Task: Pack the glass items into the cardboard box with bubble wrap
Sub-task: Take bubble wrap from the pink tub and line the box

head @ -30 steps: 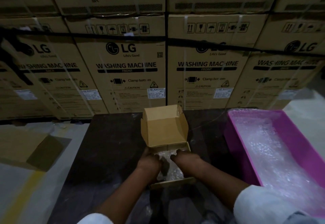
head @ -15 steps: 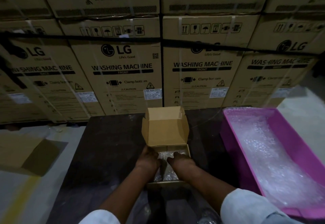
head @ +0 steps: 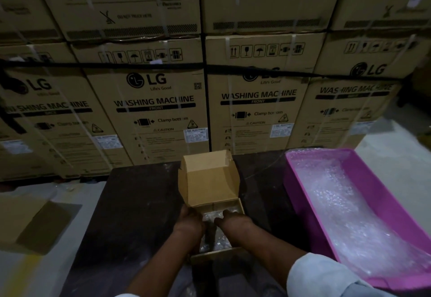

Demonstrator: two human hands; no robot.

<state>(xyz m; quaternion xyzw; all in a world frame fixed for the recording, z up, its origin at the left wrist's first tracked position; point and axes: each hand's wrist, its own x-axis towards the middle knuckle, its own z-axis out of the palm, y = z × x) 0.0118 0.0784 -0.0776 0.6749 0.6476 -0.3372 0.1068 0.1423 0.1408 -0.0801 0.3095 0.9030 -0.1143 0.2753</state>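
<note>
A small brown cardboard box (head: 210, 180) stands open in the middle of the dark table (head: 140, 203), its lid raised at the far side. Clear bubble wrap (head: 213, 238) fills the inside of the box; any glass inside it is hidden. My left hand (head: 189, 223) is pressed into the left side of the box, fingers curled down onto the wrap. My right hand (head: 234, 223) is in the right side, fingers tucked into the same wrap. The two hands are a few centimetres apart.
A pink plastic tub (head: 303, 203) lined with more bubble wrap (head: 345, 215) sits on the right end of the table. Stacked washing machine cartons (head: 158, 101) form a wall right behind the table. A flattened carton (head: 30, 222) lies on the floor to the left.
Both hands stay in the box on the bubble wrap, with only small shifts of the fingers. My head has tipped slightly, so the view has moved a little.
</note>
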